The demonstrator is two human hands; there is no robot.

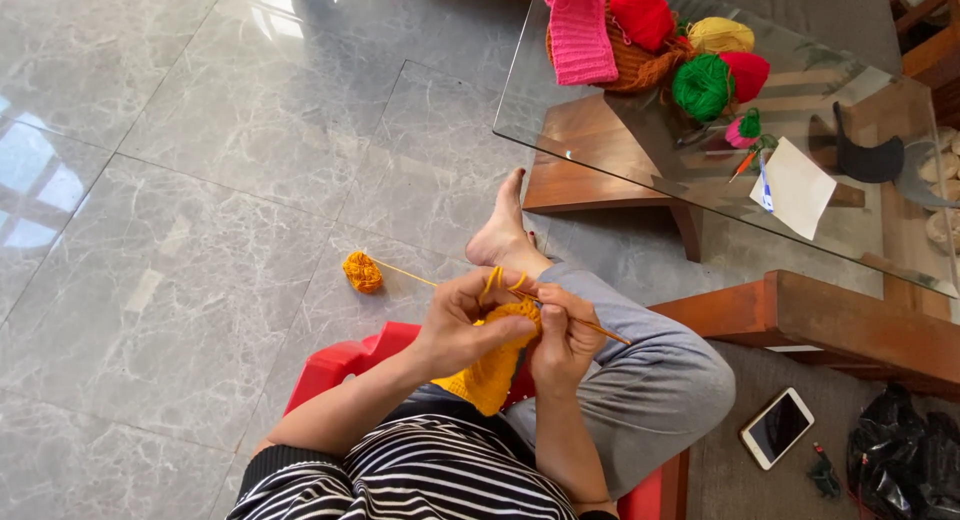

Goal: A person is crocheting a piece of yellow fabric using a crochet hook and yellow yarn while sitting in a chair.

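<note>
— What sort of place is this?

— A home, a living room by the look of it. Beyond the hands (510, 330) spreads a polished grey marble-tile floor (200, 230), with window light mirrored in it.

— Anything else?

— Up and to the right of the hands stands a glass-topped coffee table (600, 140) on a wooden base, carrying balls of yarn (702, 85) and a pink knitted piece (580, 35). Below the hands is a red plastic chair (340, 365); to their right a phone (777, 427) lies on a grey rug (720, 470). A bare foot (505, 230) rests just above them.
</note>
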